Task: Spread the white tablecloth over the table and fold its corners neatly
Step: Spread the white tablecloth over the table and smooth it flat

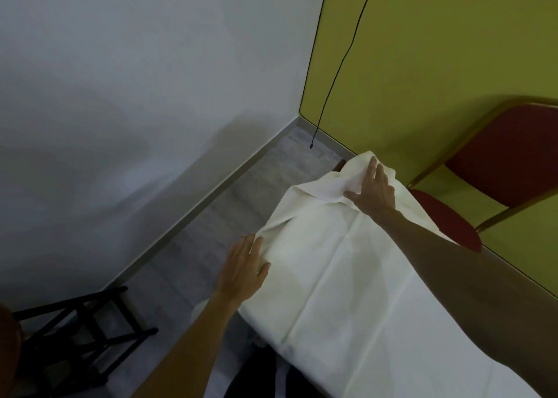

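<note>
The white tablecloth (341,271) covers the table from the lower right up to its far end. My left hand (244,271) lies flat with fingers apart against the cloth's left edge, the thumb resting on the fabric. My right hand (373,189) presses open on a bunched fold of cloth at the far end. A small dark piece of the table corner (340,165) shows just past that fold. The rest of the table is hidden under the cloth.
A red chair with a gold frame (495,162) stands at the right against the yellow-green wall. A black cable (338,74) hangs down that wall to the floor. A black folding stand (81,334) sits on the grey floor at lower left. The white wall runs along the left.
</note>
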`<move>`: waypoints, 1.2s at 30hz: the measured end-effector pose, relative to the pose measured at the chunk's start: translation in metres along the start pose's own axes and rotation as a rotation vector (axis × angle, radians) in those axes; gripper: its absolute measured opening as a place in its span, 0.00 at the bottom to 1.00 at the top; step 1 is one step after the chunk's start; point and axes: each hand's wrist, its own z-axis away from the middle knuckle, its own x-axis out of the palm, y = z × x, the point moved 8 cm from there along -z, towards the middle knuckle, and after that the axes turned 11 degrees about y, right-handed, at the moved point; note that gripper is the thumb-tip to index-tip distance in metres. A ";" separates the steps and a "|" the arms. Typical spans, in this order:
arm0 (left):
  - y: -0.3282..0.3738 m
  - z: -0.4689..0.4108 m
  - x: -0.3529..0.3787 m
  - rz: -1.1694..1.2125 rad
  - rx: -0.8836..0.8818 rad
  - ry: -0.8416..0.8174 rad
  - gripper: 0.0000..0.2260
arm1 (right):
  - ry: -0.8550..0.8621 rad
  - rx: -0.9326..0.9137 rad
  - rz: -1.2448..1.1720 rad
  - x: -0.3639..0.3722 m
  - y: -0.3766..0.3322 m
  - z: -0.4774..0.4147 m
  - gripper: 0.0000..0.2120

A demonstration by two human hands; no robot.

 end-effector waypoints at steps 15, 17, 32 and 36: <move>-0.002 -0.005 0.006 0.073 0.083 0.116 0.28 | 0.013 -0.079 -0.202 0.039 -0.069 -0.069 0.20; -0.005 -0.007 0.007 0.079 0.073 0.127 0.29 | -0.024 -0.154 -0.194 0.050 -0.087 -0.079 0.24; -0.001 0.029 0.012 0.063 0.053 0.140 0.24 | -0.071 -0.233 0.000 0.065 -0.055 -0.020 0.28; 0.001 0.033 0.012 0.081 0.013 0.126 0.22 | -0.077 -0.185 0.021 0.063 -0.025 0.000 0.27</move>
